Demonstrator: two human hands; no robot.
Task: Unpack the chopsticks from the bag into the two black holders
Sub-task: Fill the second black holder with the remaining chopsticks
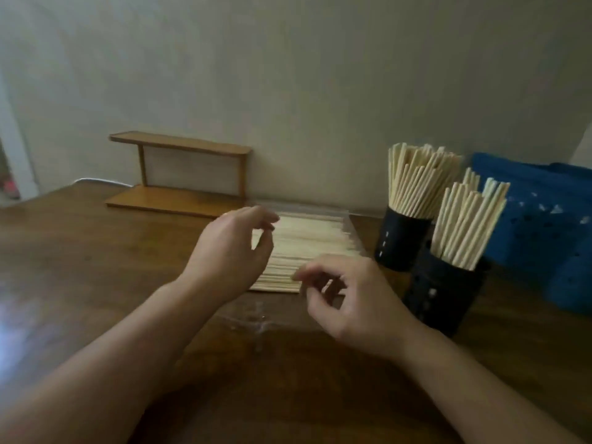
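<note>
Two black holders stand on the bench [96,251] right of the bag [347,225]: far holder [400,241] close beside the bag's right edge, near holder [443,293] in front of it and further right, the two just apart or touching, cannot tell. Both carry upright chopsticks, fanned slightly, tops leaning right.

Bag: clear plastic, flat on the bench, near the wall. Loose chopsticks [307,248] inside lie side by side in one flat layer, long axis left to right, parallel to the wall.

Left hand [234,248]: over the bag's left end, fingers loosely curled, thumb and forefinger close together, holding nothing that can be made out.

Right hand [346,302]: over the bag's near right corner, fingers loosely curled, nothing plainly held; whether fingertips touch the plastic cannot be told.

Shelf [179,174]: small wooden two-tier stand, behind and left of the bag, against the wall.

Basket [544,225]: blue, perforated, right of the holders and close behind the near one.

Room: open bench left of the bag and in front of it, under both forearms. Right side of the bag is hemmed by the holders; the wall runs just behind it.
</note>
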